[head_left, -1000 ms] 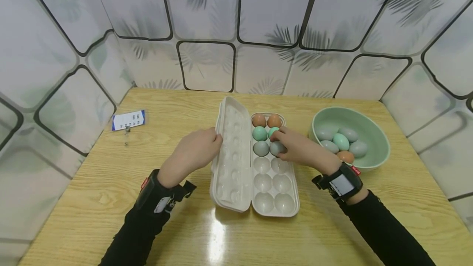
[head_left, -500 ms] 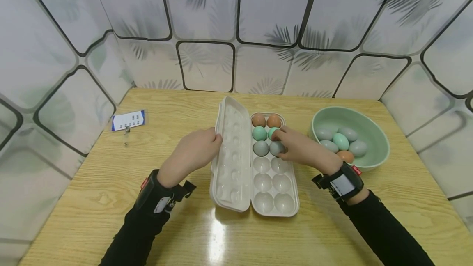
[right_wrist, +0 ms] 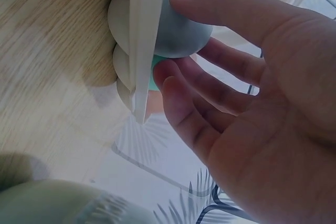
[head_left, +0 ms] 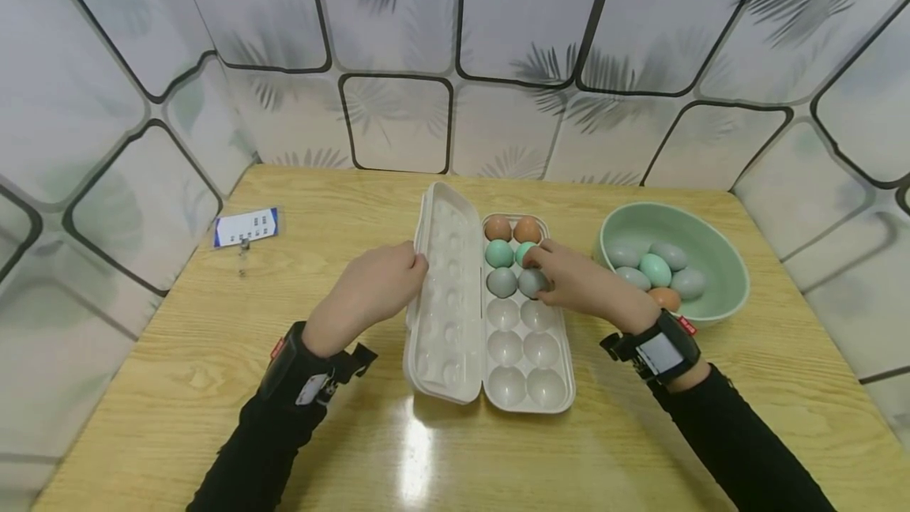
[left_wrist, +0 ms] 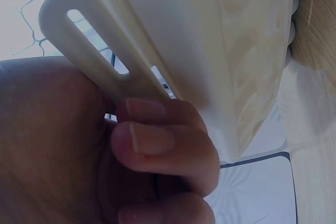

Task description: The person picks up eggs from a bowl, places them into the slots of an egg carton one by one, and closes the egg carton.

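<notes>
A white plastic egg carton point(head_left: 526, 370) lies lengthwise on the table, its lid point(head_left: 444, 306) tipped up to the left. My left hand point(head_left: 377, 283) grips the lid's outer edge, with curled fingers beside a slotted tab point(left_wrist: 89, 40) in the left wrist view. My right hand point(head_left: 579, 283) holds a grey-blue egg point(right_wrist: 181, 27) between thumb and fingers. That egg sits in the right pocket of the third row, beside another grey egg point(head_left: 502, 282). Behind them are two mint-green eggs point(head_left: 499, 254) and, farthest back, two brown eggs point(head_left: 498, 228). Several pockets nearer me hold nothing.
A pale green bowl point(head_left: 725, 291) stands right of the carton, close behind my right wrist. It holds several grey eggs point(head_left: 688, 284), a mint-green egg point(head_left: 655, 269) and a brown egg point(head_left: 665, 299). A blue-and-white label card point(head_left: 246, 228) lies at the table's left edge.
Both hands keep their places on the lid and the grey-blue egg. Only the head view has shifted very slightly.
</notes>
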Available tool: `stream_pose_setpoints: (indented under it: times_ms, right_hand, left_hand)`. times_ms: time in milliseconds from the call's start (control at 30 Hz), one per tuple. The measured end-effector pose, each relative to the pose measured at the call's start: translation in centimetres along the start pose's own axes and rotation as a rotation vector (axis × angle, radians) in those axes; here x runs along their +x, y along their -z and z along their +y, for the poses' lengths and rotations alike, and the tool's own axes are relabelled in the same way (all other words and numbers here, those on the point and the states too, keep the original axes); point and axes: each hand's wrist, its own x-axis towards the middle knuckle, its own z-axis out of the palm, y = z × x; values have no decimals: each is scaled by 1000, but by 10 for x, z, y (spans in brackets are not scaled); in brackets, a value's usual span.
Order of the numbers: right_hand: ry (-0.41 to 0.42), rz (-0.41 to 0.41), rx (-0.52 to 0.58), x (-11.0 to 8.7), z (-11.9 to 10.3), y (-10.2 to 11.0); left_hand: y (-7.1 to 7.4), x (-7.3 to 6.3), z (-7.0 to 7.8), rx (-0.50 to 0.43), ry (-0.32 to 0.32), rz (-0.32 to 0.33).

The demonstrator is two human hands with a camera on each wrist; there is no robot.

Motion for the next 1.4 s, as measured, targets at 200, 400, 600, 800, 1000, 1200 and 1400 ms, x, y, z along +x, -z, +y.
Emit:
stream_pose_setpoints:
  times_ms: [200,400,600,800,1000,1200,1400]
  right_hand:
    - [1,1,7,2,1,2]
    - [-9,-19,35,2,5,9]
    - [-86,-31,33,-4,11,28]
    - [-106,15,33,-10,34,51]
    - [-214,1,34,-25,71,68]
    - [-316,-21,11,-38,112,74]
    - [-388,-60,-20,-52,138,71]
  left_hand:
    - [1,0,-1,2,-1,6]
    - [2,-1,-1,3,1,12]
    - [2,0,0,-9,-1,9]
    - [1,0,-1,-7,6,13]
    - [0,-1,-1,-11,7,1]
    - [-1,-1,-1,-15,5,4]
    - [0,-1,0,-3,4,1]
